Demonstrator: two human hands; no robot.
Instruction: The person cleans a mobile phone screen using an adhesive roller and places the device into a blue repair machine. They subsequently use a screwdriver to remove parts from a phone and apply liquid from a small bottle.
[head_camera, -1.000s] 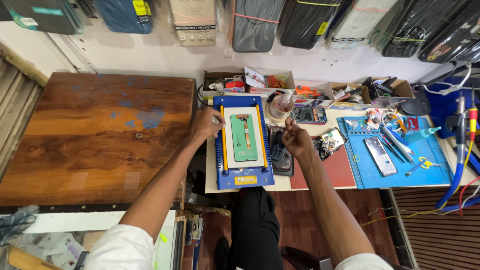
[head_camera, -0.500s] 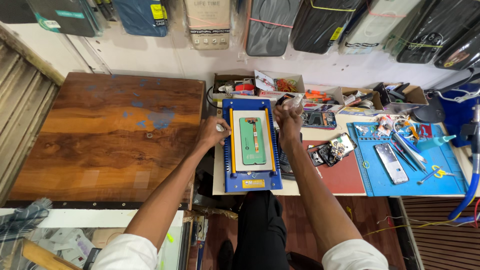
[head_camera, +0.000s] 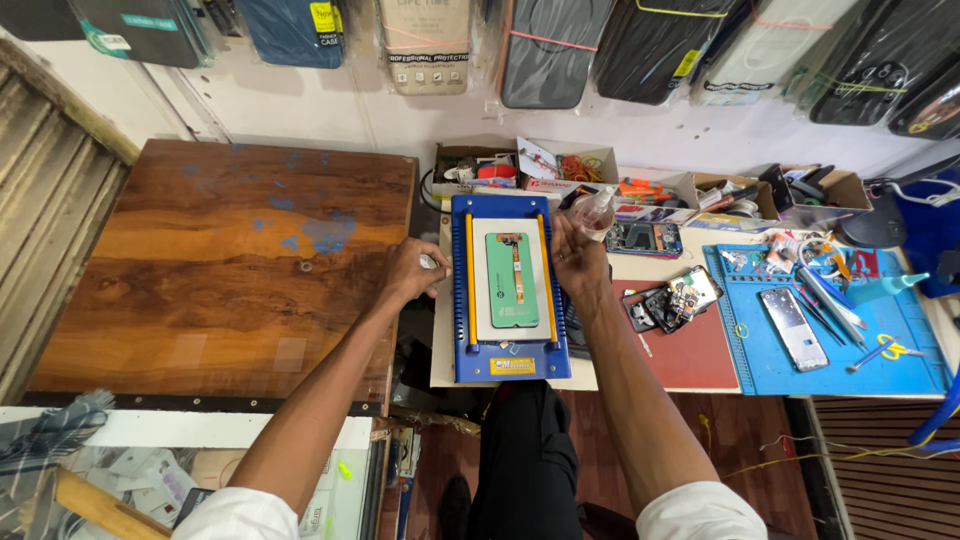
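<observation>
Packaged phone cases and a bare screen panel

Plastic-wrapped phone-case packs (head_camera: 540, 50) hung at twelve o'clock; a green-backed screen panel (head_camera: 512, 280) lay centred; cardboard boxes (head_camera: 530, 165) stood behind.

**Blue, yellow and green on the workbench**

A blue plate (head_camera: 510, 290) with two yellow rails carries a white pad and a green panel (head_camera: 512, 280) with a thin orange strip. A blue mat (head_camera: 830, 350) lies beside a red mat (head_camera: 690, 355), the blue one holding a silver phone (head_camera: 788, 328) and yellow-handled scissors (head_camera: 885, 352). The wooden board (head_camera: 210, 260) is streaked brown, flecked with blue paint. White sleeves (head_camera: 700, 512) frame black trousers (head_camera: 525, 450).
</observation>
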